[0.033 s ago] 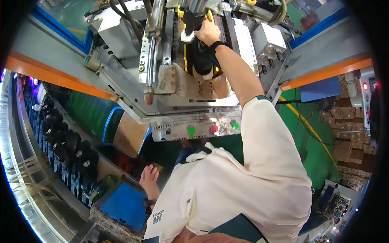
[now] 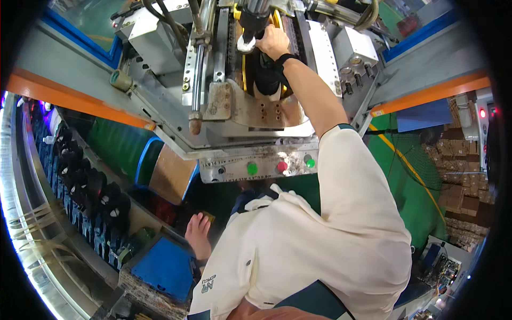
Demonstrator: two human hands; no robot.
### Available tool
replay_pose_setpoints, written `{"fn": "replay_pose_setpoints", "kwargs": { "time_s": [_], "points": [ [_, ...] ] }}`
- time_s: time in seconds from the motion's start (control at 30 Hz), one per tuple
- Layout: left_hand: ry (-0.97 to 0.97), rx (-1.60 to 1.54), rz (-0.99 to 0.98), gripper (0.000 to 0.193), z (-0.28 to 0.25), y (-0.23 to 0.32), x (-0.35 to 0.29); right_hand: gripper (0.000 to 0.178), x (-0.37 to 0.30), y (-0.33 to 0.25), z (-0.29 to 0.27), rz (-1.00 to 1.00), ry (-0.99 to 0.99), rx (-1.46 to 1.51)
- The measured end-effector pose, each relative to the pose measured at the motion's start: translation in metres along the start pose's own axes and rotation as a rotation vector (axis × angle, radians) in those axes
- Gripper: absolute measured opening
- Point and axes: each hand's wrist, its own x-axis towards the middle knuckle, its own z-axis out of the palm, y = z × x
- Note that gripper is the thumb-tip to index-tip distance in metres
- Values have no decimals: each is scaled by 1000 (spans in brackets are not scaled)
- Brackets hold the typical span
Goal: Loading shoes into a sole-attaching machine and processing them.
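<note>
My right hand [image 2: 274, 42] reaches into the machine, fingers curled over the top of a black shoe [image 2: 268, 80]. The shoe sits between the machine's metal side rails, under a dark press head [image 2: 254, 20]. A white pad [image 2: 246, 45] lies just left of my fingers. What my fingertips grip is partly hidden by the hand itself. Low at my left side, my left hand [image 2: 198, 233] hangs in the air with its fingers apart, holding nothing. Beside it is a blue-topped surface [image 2: 164, 268].
A panel [image 2: 256, 169] with green and red buttons fronts the machine. Below it stands a wooden-seated stool [image 2: 169, 175] with a blue frame. Several black shoes [image 2: 88, 184] line a rack at left. Cardboard boxes [image 2: 458, 176] are stacked at right. Orange rails [image 2: 80, 100] flank the machine.
</note>
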Motion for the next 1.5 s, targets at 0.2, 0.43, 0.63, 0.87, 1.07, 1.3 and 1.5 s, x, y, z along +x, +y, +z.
{"fn": "replay_pose_setpoints", "kwargs": {
  "time_s": [0.2,0.43,0.63,0.87,1.07,1.3,1.5],
  "points": [
    [24,7,35,45,23,-16,-21,47,-10,6,14,83,95,73],
    [-7,44,82,39,38,-39,-44,76,-86,10,-24,-33,-8,337],
    [8,23,37,37,56,-60,-61,18,-346,-32,-46,-577,-150,751],
    [58,33,90,32,60,-73,-90,13,-391,-15,102,-649,-354,466],
    [162,-24,121,30,45,-89,-104,18,-394,-17,95,-630,-336,455],
    [37,26,109,33,69,-89,-101,21,-387,-2,41,-587,-313,612],
    [-256,136,134,39,127,-77,-105,14,-418,6,-43,-495,-369,962]
  ]
}}
